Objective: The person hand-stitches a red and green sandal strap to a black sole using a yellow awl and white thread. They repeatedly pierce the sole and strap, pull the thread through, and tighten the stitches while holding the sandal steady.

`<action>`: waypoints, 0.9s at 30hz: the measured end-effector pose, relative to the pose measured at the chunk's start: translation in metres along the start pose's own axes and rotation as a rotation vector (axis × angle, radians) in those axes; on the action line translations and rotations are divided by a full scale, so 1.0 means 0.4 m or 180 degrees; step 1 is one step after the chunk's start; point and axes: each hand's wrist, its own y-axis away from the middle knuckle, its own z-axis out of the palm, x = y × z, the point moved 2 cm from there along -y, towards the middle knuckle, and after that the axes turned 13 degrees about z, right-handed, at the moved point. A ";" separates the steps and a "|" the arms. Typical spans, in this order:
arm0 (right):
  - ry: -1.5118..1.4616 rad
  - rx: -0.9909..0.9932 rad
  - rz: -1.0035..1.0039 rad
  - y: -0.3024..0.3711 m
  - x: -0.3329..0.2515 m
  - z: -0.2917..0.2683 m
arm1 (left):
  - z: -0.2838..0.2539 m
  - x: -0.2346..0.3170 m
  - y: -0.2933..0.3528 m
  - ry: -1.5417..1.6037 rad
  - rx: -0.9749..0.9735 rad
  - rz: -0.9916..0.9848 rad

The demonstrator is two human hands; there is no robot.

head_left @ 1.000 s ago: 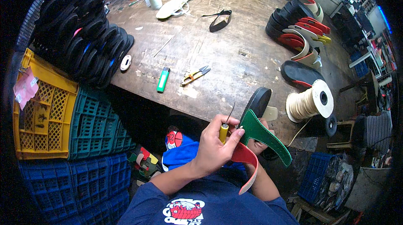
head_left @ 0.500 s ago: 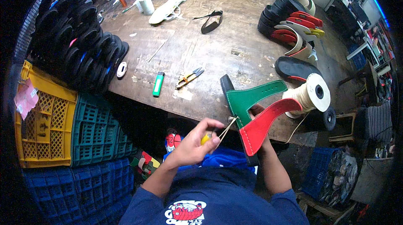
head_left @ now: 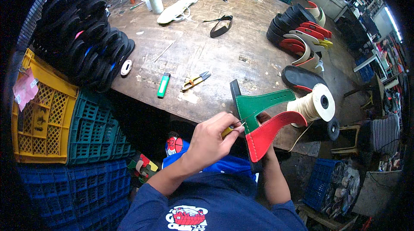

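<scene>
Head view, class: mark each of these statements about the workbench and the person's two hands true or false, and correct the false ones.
1. The left hand grips a yellow-handled awl at the green and red sandal strap. True.
2. The green plastic lighter lies inside the yellow plastic crate. False: it lies on the round wooden table.
3. The spool of cream thread stands right of the strap. True.
4. The small yellow-handled thread snips are in the right hand. False: they lie on the table.

Sandal workshop — worn worktable [head_left: 207,58], stacked soles [head_left: 82,37], thread spool [head_left: 312,106].
</scene>
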 end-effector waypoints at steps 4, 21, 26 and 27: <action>-0.0378 -0.0187 -0.0152 0.000 -0.010 0.015 | 0.018 -0.044 -0.037 0.0240 0.0368 0.0606; 0.1741 0.0350 0.0137 -0.036 -0.182 0.026 | 0.122 -0.153 -0.083 0.1315 0.0648 0.0831; 0.1611 0.0385 0.0026 -0.055 -0.173 0.083 | 0.119 -0.141 -0.090 0.1211 0.0698 0.0690; 0.1309 0.0074 -0.0215 -0.063 -0.176 0.092 | 0.120 -0.139 -0.091 0.1205 0.0675 0.0670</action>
